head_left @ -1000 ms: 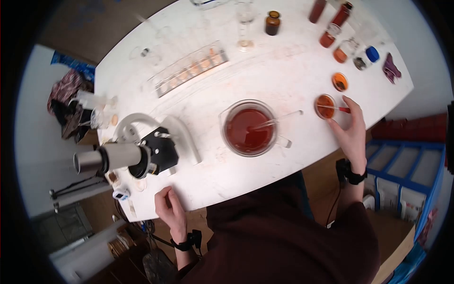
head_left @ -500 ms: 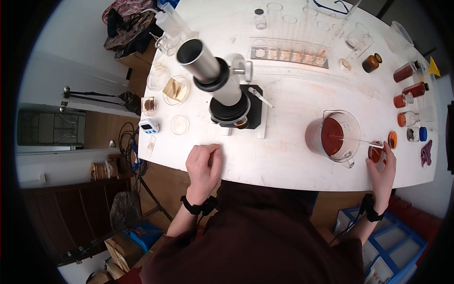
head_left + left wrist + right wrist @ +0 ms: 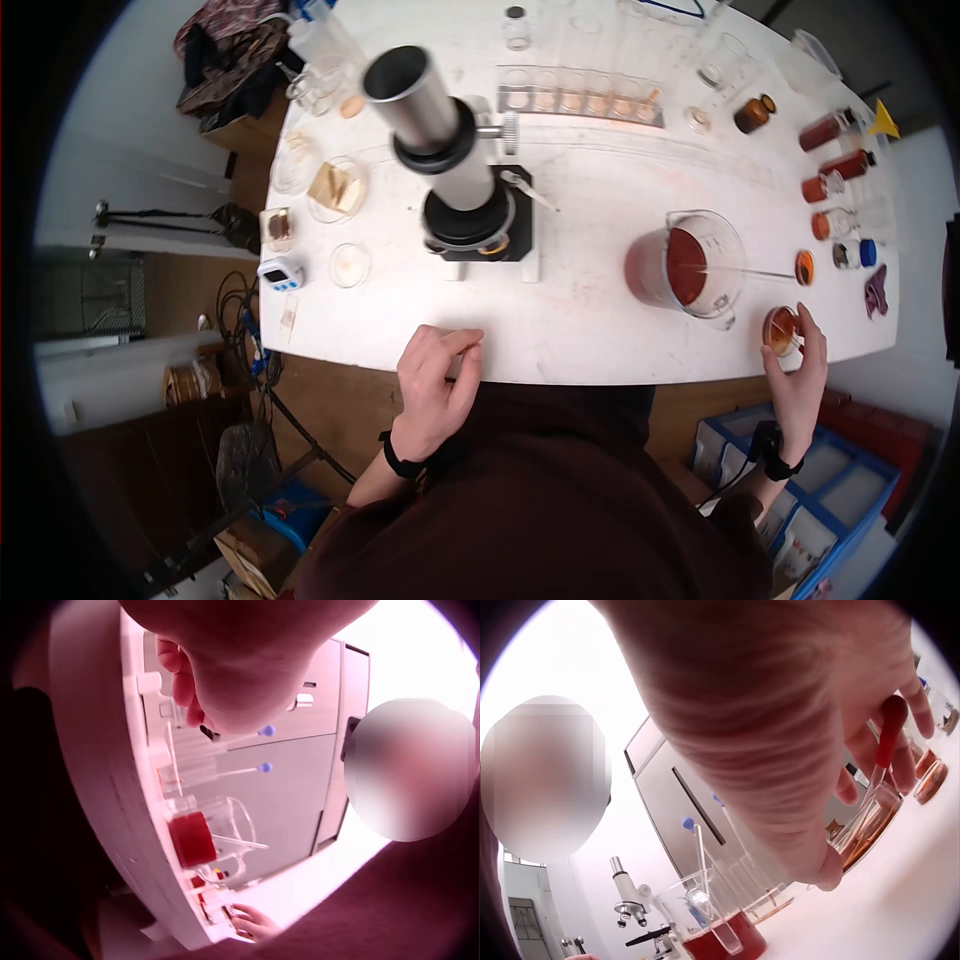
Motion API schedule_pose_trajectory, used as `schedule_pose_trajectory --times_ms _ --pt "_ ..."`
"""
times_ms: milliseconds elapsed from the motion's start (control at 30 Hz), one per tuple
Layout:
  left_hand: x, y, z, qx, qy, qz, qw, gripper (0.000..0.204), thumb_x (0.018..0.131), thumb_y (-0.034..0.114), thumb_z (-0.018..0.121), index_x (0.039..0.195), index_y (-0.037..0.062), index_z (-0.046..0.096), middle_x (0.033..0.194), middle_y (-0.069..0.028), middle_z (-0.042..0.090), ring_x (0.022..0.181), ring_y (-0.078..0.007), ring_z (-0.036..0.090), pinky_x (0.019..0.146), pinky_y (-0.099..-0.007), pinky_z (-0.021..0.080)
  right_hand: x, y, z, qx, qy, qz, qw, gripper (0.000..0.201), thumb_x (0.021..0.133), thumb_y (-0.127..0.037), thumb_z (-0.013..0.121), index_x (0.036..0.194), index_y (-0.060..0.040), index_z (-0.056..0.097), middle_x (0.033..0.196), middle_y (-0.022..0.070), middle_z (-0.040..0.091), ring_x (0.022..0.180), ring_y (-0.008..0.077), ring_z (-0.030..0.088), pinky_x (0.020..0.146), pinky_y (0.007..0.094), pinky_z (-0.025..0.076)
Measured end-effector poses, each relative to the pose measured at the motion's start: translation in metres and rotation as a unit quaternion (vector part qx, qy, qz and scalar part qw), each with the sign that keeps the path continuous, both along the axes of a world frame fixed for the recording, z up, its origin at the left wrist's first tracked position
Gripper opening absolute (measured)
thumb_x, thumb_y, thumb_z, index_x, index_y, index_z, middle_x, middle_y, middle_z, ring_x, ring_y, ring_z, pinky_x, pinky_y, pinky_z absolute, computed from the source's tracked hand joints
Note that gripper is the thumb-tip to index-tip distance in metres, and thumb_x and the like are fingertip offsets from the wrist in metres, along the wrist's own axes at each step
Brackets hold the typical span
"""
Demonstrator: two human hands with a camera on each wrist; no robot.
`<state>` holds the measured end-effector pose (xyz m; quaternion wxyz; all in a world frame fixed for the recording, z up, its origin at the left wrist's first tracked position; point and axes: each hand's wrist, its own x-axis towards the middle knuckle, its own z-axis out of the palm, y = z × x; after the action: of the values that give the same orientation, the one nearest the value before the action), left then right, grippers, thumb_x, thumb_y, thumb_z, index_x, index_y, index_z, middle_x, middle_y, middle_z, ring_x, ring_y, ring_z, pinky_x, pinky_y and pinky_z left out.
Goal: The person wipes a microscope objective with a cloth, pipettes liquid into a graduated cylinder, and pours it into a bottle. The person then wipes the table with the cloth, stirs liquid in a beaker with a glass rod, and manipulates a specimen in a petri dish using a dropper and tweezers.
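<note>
My right hand holds a round glass dish of orange-brown liquid by its sides, thumb on the near left and fingers on the far right. Inside the dish leans a dropper with a red rubber bulb, its bulb under the palm in the right wrist view. Just beyond sits a smaller orange dish. To the left stands a glass beaker of dark red liquid with a glass rod leaning out of it. My left hand hangs loosely curled at the table's front edge, holding nothing.
A microscope stands left of centre, with a test tube rack behind it. Several red-filled bottles and a purple cloth lie along the right side. A timer and shallow dishes are at left.
The head view has swung left. My right hand has drawn the glass dish closer to the table's front edge, away from the small orange dish. The left hand stays near the edge.
</note>
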<state>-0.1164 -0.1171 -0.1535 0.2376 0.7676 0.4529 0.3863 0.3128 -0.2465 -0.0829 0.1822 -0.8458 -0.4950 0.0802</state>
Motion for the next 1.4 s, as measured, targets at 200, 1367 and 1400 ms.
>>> schedule_pose_trajectory --times_ms 200,1367,1400 --pt "0.033 -0.009 0.026 -0.067 -0.119 -0.227 0.964 0.022 0.088 -0.004 0.072 0.110 0.0003 0.070 0.089 -0.0102 0.073 0.077 -0.0230 0.065 0.070 -0.0334 0.052 -0.029 -0.015 0.060 0.009 0.040 0.026 0.999 0.078 0.071 -0.002 0.083 0.145 -0.0043 0.060 0.127 0.0177 0.066 0.119 0.0344 0.064 0.107 0.0418 0.051" --pt "0.138 0.026 0.101 -0.589 -0.453 -0.298 0.599 0.077 0.111 0.058 0.044 0.171 0.0170 0.017 0.165 -0.0148 0.040 0.140 -0.0349 0.056 0.110 -0.0485 0.053 -0.059 0.099 0.096 0.185 0.055 0.379 0.905 0.081 0.068 -0.028 0.095 0.139 -0.0035 0.065 0.127 0.0134 0.070 0.122 0.0343 0.063 0.099 0.0417 0.052" --pt "0.135 0.031 0.098 -0.586 -0.452 -0.322 0.590 0.074 0.112 0.057 0.042 0.170 0.0174 0.019 0.163 -0.0151 0.042 0.138 -0.0351 0.058 0.107 -0.0475 0.055 -0.053 0.099 0.094 0.201 0.039 0.365 0.908 0.077 0.070 -0.030 0.094 0.137 -0.0033 0.066 0.126 0.0136 0.071 0.117 0.0327 0.065 0.099 0.0426 0.052"
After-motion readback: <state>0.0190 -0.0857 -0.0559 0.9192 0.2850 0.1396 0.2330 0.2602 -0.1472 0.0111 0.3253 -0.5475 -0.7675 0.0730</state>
